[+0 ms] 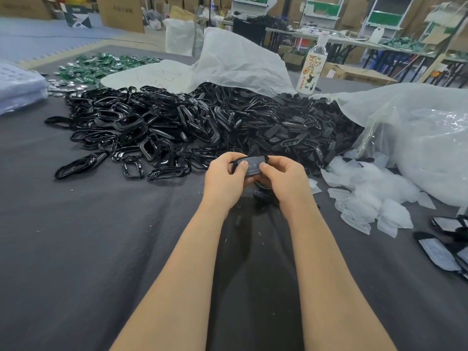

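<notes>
- The left hand (222,174) and right hand (285,177) both curl round the black remote shell (252,165), thumbs pressing its face
- The shell lies crosswise between them, long axis left to right, equally near each, held above the bench (101,236)
- Just beyond: the heap of black frames (141,127)
</notes>
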A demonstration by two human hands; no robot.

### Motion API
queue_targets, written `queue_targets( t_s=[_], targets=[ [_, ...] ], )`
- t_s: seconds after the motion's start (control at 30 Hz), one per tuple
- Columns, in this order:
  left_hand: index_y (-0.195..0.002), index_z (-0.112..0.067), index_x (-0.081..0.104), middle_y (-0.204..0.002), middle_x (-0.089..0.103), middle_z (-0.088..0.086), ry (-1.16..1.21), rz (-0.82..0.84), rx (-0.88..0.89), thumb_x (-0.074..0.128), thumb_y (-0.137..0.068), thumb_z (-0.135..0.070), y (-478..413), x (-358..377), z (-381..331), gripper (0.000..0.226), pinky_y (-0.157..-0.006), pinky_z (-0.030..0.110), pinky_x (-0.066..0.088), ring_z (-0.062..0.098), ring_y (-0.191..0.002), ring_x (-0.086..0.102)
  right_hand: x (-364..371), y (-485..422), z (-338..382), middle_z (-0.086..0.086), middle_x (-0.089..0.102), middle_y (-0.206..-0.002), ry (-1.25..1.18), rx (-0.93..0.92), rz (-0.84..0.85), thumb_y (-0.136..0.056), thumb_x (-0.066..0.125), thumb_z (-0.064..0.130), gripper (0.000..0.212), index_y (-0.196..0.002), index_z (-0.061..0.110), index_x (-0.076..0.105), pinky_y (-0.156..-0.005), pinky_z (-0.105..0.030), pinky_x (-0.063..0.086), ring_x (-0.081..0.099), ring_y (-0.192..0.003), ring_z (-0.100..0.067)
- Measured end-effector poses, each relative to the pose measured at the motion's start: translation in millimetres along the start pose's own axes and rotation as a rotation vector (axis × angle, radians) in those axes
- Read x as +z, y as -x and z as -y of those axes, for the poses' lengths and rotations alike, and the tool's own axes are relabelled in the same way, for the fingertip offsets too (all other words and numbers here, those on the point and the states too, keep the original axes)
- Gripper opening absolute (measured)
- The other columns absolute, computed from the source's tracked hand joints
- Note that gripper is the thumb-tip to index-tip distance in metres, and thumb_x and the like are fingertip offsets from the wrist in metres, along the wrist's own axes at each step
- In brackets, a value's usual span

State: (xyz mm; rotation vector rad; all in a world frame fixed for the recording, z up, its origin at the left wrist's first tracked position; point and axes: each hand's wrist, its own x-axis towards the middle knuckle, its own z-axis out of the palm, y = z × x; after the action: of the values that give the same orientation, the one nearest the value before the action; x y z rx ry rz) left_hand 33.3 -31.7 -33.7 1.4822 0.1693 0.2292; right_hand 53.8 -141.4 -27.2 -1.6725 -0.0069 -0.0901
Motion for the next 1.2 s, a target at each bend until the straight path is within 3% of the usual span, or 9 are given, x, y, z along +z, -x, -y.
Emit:
queue_targets(
  t_s=[0.13, 0.27, 0.4, 0.67, 0.77, 0.97, 1.07, 1.2],
  targets=[
    [-0.098, -0.018, 0.061, -0.104, 0.069, 0.012, -0.062, 0.015, 0.004, 0.056, -0.095, -0.006, 1.4, 1.2, -0.9, 0.013, -0.088, 0.041, 0.057, 0.024, -0.094, 0.070, 1.8, -1.1, -0.8, -0.007, 0.067, -0.083, 0.103, -0.030, -0.046, -0.090, 0.057, 0.001, 0.021, -0.081, 0.019, 0.060, -0.081, -0.038, 0.057, 0.067, -0.079, -0.024],
    [-0.105, -0.017, 0.062, -0.103, 0.070, 0.008, -0.143, 0.013, 0.018, 0.059, -0.092, -0.006, 1.1, 0.4, -1.0, 0.018, -0.091, 0.045, 0.054, 0.025, -0.097, 0.068, 3.3, -0.7, -0.1, -0.012, 0.070, -0.091, 0.131, -0.034, -0.056, -0.090, 0.056, 0.002, 0.014, -0.087, 0.014, 0.062, -0.087, -0.047, 0.055, 0.069, -0.086, -0.030],
    [-0.096, -0.024, 0.060, -0.097, 0.070, 0.007, -0.142, -0.013, 0.025, 0.058, -0.092, -0.006, 1.6, -1.8, -1.5, 0.019, -0.088, 0.041, 0.056, 0.024, -0.092, 0.070, 3.1, 0.6, 1.0, -0.009, 0.071, -0.093, 0.133, -0.035, -0.023, -0.089, 0.059, 0.006, 0.012, -0.089, 0.016, 0.063, -0.089, -0.045, 0.053, 0.068, -0.092, -0.028],
    [-0.098, -0.019, 0.061, -0.099, 0.070, 0.012, 0.005, 0.036, -0.030, 0.057, -0.093, 0.000, 2.4, -1.4, -2.2, 0.020, -0.077, 0.024, 0.058, 0.020, -0.090, 0.070, 0.6, -1.0, -0.6, -0.009, 0.070, -0.092, 0.050, -0.034, -0.005, -0.089, 0.060, 0.002, 0.017, -0.085, 0.018, 0.062, -0.088, -0.042, 0.055, 0.068, -0.093, -0.028],
    [-0.090, -0.021, 0.060, -0.087, 0.069, 0.006, 0.071, 0.028, -0.062, 0.056, -0.093, 0.000, 2.6, -1.1, -2.3, 0.022, -0.067, 0.017, 0.056, 0.011, -0.075, 0.070, -0.2, -2.0, -2.5, -0.008, 0.070, -0.088, -0.022, -0.010, -0.012, -0.089, 0.058, -0.001, 0.018, -0.084, 0.016, 0.064, -0.086, -0.039, 0.055, 0.067, -0.089, -0.026],
    [-0.088, -0.024, 0.058, -0.086, 0.071, 0.010, -0.011, 0.004, -0.055, 0.055, -0.094, -0.003, 0.6, -1.9, -0.2, 0.022, -0.077, 0.029, 0.058, 0.017, -0.076, 0.072, -0.4, -2.2, -4.1, -0.001, 0.071, -0.080, -0.064, 0.026, 0.041, -0.089, 0.062, 0.005, 0.013, -0.085, 0.016, 0.066, -0.072, -0.025, 0.056, 0.067, -0.067, -0.009],
    [-0.089, -0.026, 0.059, -0.087, 0.073, 0.010, -0.065, 0.023, -0.057, 0.056, -0.094, -0.006, 2.3, -1.7, -0.2, 0.021, -0.084, 0.036, 0.057, 0.020, -0.082, 0.073, -1.3, -2.0, -5.2, -0.006, 0.072, -0.085, -0.023, 0.057, 0.080, -0.088, 0.065, 0.009, 0.007, -0.089, 0.015, 0.068, -0.076, -0.033, 0.056, 0.067, -0.075, -0.017],
    [-0.091, -0.021, 0.060, -0.084, 0.073, 0.009, -0.042, 0.066, -0.068, 0.054, -0.095, -0.004, 4.6, -1.4, -2.8, 0.019, -0.082, 0.032, 0.058, 0.019, -0.079, 0.073, -2.0, -2.4, -4.8, -0.014, 0.072, -0.089, -0.043, 0.055, 0.061, -0.088, 0.062, 0.003, 0.010, -0.096, 0.004, 0.068, -0.078, -0.036, 0.058, 0.068, -0.077, -0.022]
  ],
)
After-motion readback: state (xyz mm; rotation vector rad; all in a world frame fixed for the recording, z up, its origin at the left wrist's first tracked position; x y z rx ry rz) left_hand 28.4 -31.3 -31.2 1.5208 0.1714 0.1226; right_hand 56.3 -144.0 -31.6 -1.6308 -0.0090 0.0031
